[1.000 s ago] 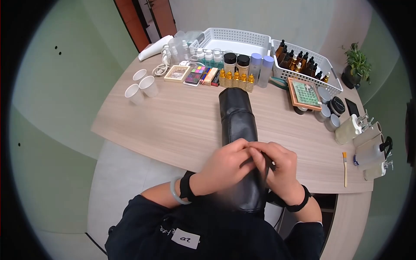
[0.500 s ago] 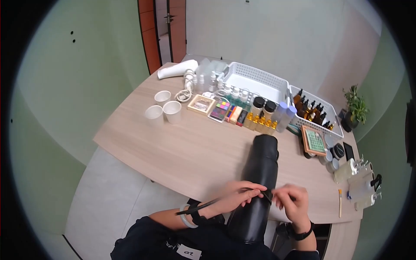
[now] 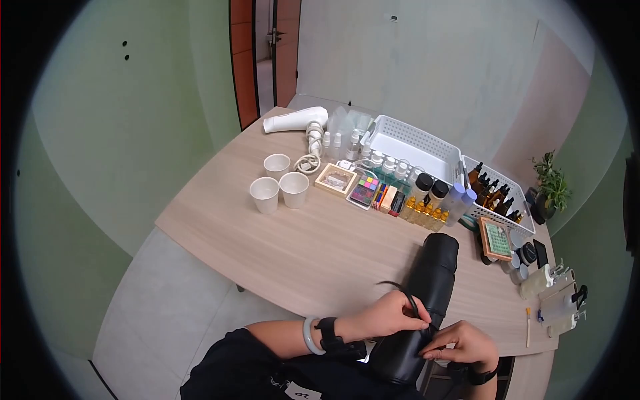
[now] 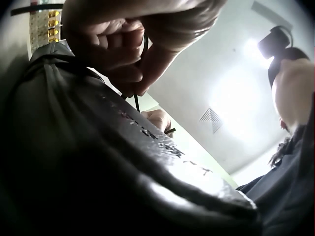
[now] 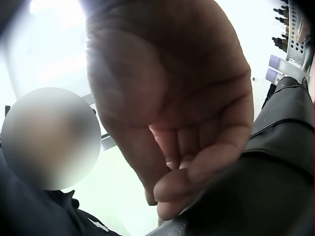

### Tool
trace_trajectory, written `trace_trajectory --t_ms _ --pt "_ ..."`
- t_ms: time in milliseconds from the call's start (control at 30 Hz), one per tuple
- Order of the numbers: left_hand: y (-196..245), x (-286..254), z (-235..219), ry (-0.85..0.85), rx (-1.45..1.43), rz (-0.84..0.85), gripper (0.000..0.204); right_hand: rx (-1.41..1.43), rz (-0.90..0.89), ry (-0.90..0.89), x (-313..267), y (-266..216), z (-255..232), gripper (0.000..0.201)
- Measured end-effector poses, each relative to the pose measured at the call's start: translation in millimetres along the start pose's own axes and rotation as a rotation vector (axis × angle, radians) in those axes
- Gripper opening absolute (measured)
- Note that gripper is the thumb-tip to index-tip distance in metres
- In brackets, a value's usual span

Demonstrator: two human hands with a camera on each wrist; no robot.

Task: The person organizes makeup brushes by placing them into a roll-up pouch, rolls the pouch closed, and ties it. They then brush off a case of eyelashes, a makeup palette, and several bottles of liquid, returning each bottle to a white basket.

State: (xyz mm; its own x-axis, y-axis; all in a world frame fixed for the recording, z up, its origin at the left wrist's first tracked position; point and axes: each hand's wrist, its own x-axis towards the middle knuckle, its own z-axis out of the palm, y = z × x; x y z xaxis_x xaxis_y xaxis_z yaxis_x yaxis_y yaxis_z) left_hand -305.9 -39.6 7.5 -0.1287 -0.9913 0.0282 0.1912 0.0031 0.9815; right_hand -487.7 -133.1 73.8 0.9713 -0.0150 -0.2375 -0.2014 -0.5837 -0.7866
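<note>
A rolled black leather case (image 3: 427, 287) lies lengthwise over the table's near edge, its lower end close to the person's body. My left hand (image 3: 390, 315) pinches a thin black cord (image 3: 403, 288), whose loose end curves out to the left above the case. In the left wrist view, the cord (image 4: 137, 103) runs down from the left thumb and fingertips towards the case. Low on the case's right side is my right hand (image 3: 467, 343), thumb and fingertips pinched together. A short dark cord end (image 4: 170, 131) sticks out beside it in the left wrist view.
Three white cups (image 3: 265, 195) stand at the left. Behind are a white hair dryer (image 3: 297, 120), a makeup palette (image 3: 365, 192), small gold-capped bottles (image 3: 427, 215) and white baskets (image 3: 413, 143). Pump bottles (image 3: 537, 283) and a flat brush (image 3: 529, 327) are at the right.
The hands were together over the case, then drew apart; the left now holds the cord above it, the right has moved lower. The head view has shifted, showing more of the table's left.
</note>
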Motion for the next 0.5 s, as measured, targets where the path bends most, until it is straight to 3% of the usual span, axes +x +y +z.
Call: trace_trajectory --t_ms 100,167,200,267,300,400,500 --pt "5 -3 2 0.032 0.076 0.080 0.007 -0.012 0.015 -0.043 0 -7 -5 0.014" --pt "12 -7 3 0.084 0.511 0.192 0.009 0.028 0.029 0.023 -4 -10 -7 0.015" --pt "8 -6 3 0.084 0.513 0.190 0.009 0.030 0.027 0.023 -4 -6 -8 0.015" --pt "1 -3 4 0.199 0.785 0.677 0.014 0.205 -0.055 0.503 -1 7 -5 0.015" --pt "1 -4 3 0.177 0.863 0.706 0.017 0.258 0.003 0.634 4 10 -5 0.015" --pt "4 -2 3 0.179 1.002 0.796 0.015 0.223 0.081 0.556 19 18 -3 0.014" --pt "4 -1 2 0.209 1.026 0.781 0.015 0.309 0.046 0.495 25 23 3 0.018"
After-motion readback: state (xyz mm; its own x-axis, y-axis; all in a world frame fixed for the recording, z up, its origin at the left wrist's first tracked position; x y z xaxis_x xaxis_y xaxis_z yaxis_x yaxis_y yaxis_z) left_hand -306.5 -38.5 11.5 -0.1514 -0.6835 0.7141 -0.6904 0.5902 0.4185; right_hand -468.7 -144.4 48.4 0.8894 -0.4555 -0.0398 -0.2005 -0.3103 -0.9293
